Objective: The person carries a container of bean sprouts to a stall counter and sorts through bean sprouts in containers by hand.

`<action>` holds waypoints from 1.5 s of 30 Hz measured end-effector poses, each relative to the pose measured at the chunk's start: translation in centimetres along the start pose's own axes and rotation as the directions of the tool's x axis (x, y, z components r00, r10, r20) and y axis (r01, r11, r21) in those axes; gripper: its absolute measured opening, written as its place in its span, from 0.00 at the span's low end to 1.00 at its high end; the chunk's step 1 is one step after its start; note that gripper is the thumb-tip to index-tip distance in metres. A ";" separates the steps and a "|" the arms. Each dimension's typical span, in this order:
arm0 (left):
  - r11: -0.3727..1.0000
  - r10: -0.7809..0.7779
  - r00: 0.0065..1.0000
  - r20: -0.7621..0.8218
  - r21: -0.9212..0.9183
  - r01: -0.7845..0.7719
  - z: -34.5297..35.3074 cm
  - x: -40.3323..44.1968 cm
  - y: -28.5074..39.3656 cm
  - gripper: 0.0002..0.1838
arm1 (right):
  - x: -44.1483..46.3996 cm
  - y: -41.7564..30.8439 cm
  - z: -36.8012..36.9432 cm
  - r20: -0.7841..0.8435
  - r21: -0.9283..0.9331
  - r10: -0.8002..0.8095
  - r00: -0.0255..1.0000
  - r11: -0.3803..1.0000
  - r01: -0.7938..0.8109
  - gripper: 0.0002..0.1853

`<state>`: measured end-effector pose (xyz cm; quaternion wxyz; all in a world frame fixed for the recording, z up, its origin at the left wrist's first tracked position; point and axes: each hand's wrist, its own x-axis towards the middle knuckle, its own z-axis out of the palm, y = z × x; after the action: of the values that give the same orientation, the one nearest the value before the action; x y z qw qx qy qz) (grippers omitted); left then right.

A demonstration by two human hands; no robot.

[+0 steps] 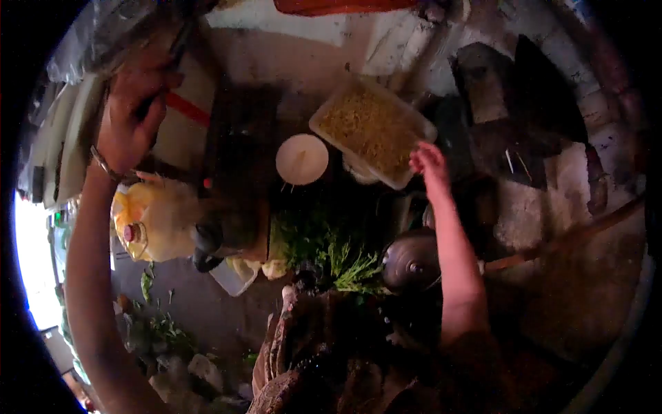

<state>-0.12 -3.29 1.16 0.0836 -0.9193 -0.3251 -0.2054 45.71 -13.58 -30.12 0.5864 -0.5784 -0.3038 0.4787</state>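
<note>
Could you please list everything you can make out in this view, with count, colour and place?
tub: one, whitish, upper middle
tub's contents: one mass, yellowish brown, inside it
round dish: one, white, left of the tub
leafy greens: one bunch, green, centre, below the dish
rounded vessel: one, dark grey, right of the greens
jug: one, pale yellow with red cap, left
small container: one, whitish, below right of the jug
pole: one, brown, right
red strip: one, red, beside the left hand
left hand: one, upper left, grip unclear
bracelet: one, light, left wrist
right hand: one, at the tub's right edge
</note>
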 end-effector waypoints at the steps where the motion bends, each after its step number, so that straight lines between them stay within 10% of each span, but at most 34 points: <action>1: 0.992 0.124 0.989 -0.075 0.012 -0.123 0.3 0.2 -0.7 0.15 | 1.9 -2.3 -0.2 -0.051 0.000 -0.060 0.997 0.998 0.061 0.15; 9: 0.999 -0.029 0.999 0.016 -0.023 0.029 -0.4 1.1 0.8 0.16 | 15.6 -17.6 -0.9 -0.103 -0.556 -0.679 0.727 0.645 0.524 0.34; 26: 0.999 0.020 0.998 0.051 0.025 -0.021 -0.2 1.2 0.5 0.16 | 22.6 -27.2 2.9 -0.062 -0.321 -0.663 0.746 0.721 0.614 0.31; 32: 0.995 0.062 0.996 0.065 0.080 -0.067 -0.4 1.2 0.4 0.15 | 22.2 -27.5 4.4 0.095 -0.646 -0.722 0.686 0.479 0.594 0.28; 35: 0.995 0.068 0.997 0.043 0.067 -0.071 -0.3 1.0 0.4 0.14 | 16.4 -29.7 10.1 -0.132 -0.718 -0.408 0.904 0.668 0.197 0.36; 38: 0.994 0.094 0.995 0.018 0.057 -0.095 -0.1 1.0 0.3 0.14 | 19.0 -25.9 8.9 -0.239 -0.464 -0.673 0.700 0.712 0.527 0.28; 41: 0.994 0.085 0.996 0.040 0.064 -0.087 -0.3 0.8 0.1 0.15 | 18.5 -19.8 3.4 0.095 -0.556 -0.832 0.547 0.412 0.722 0.31; 45: 0.992 0.115 0.993 0.010 0.058 -0.115 0.0 0.2 -0.1 0.16 | 9.3 -2.8 -0.4 0.114 -0.652 -0.460 0.880 0.634 0.416 0.36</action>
<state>-0.08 -3.07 1.29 0.1209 -0.9344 -0.2778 -0.1874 50.03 -4.86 -29.30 0.4519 -0.6705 -0.5648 0.1650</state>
